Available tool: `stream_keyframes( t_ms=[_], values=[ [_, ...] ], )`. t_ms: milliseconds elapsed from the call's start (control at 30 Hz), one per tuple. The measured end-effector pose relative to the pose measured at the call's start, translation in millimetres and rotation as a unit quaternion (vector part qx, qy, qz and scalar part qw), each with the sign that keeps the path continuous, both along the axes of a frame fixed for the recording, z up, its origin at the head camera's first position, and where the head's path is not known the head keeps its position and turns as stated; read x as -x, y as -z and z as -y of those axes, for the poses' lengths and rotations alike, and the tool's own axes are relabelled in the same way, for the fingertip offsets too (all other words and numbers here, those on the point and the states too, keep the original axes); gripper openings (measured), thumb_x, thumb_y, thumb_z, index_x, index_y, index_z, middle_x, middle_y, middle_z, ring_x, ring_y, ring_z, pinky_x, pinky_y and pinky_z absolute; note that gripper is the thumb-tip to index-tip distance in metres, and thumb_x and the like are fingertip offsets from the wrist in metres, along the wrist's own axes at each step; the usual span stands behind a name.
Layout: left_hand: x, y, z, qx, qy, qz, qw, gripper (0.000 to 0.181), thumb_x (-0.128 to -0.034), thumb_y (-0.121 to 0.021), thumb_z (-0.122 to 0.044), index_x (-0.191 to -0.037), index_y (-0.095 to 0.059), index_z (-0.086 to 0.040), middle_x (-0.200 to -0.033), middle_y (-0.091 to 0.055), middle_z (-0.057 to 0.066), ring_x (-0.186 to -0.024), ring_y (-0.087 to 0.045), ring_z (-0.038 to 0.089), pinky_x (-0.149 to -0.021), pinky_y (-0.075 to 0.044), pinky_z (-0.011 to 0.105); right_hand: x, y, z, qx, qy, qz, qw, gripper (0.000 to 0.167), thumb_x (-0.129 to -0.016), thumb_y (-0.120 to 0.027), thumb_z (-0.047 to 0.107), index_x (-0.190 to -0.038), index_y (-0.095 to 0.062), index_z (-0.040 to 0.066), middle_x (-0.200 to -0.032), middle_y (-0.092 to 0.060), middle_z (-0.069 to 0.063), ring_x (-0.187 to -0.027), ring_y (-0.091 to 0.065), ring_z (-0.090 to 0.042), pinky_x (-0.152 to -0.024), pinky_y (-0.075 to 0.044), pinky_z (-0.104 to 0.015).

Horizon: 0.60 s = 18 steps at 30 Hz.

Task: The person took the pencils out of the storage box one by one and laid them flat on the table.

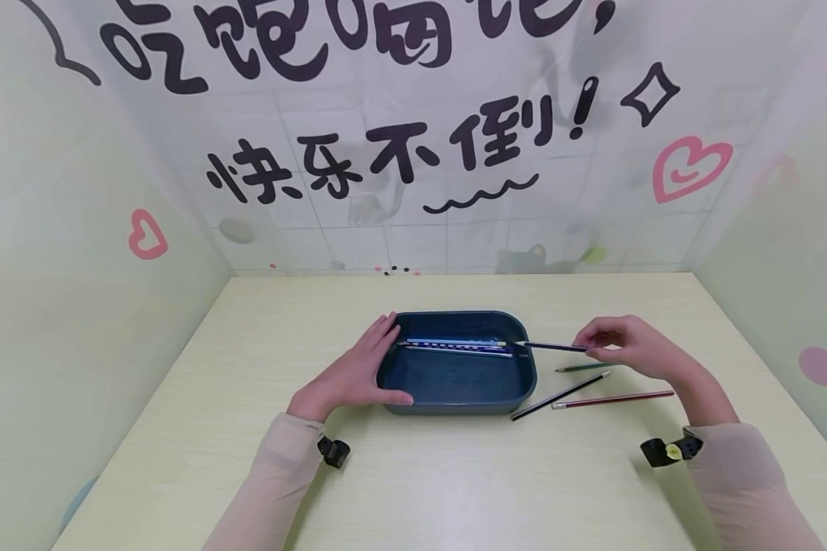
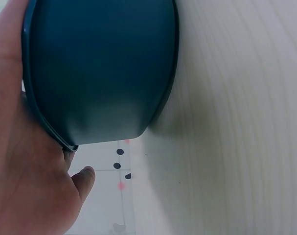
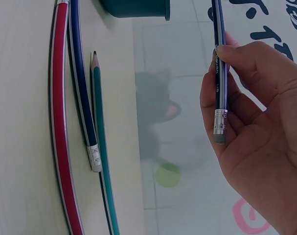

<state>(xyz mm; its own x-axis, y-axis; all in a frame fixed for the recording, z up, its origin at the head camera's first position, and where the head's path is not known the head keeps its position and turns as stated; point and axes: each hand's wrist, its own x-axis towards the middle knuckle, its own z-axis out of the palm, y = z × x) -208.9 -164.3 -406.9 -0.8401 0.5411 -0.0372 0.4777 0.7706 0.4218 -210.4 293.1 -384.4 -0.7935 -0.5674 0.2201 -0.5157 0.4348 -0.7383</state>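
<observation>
A dark blue rectangular tray (image 1: 455,383) holds several pencils (image 1: 458,348) lying side by side. My left hand (image 1: 348,373) rests on its left end, straight fingers along the far left corner and thumb on the near rim. In the left wrist view the hand (image 2: 28,166) lies along the rim. Between thumb and fingertips, my right hand (image 1: 623,344) pinches a dark striped pencil (image 1: 551,347) near its eraser end, as the right wrist view shows. That pencil points left, and its tip reaches over the tray's right rim.
Right of the tray, a green pencil (image 1: 582,367), a dark blue pencil (image 1: 558,396) and a red pencil (image 1: 616,399) lie on the pale wooden table (image 1: 441,474). Printed wall panels (image 1: 455,245) border the table at the back and sides.
</observation>
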Motion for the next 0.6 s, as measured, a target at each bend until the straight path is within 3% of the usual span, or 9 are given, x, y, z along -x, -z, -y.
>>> stream_keyframes(
  t_ms=[400,600],
  values=[
    [-0.2,0.9,-0.2,0.002,-0.001,-0.002,1.0,0.119,-0.0749,-0.078,-0.062,-0.16,-0.017,-0.006,-0.17,-0.001,0.007,-0.158,-0.001,0.03,-0.121,-0.027,0.056,0.3,10.3,-14,0.005,0.017,0.001,0.9998,0.017,-0.089,-0.063,-0.011,-0.102,-0.07,-0.003,-0.094,-0.068,0.018,-0.082,-0.062,0.002,-0.074,-0.052,-0.011],
    [-0.7,0.2,-0.2,0.001,-0.002,0.0,1.0,0.119,-0.0749,-0.078,-0.062,-0.16,-0.017,-0.006,-0.17,0.0,0.007,-0.158,0.0,0.03,-0.121,-0.027,0.056,0.7,13.9,-18,0.01,0.018,0.002,0.9998,0.016,-0.089,-0.062,-0.013,-0.101,-0.07,-0.005,-0.092,-0.068,0.017,-0.081,-0.061,0.003,-0.073,-0.051,-0.011]
  ],
)
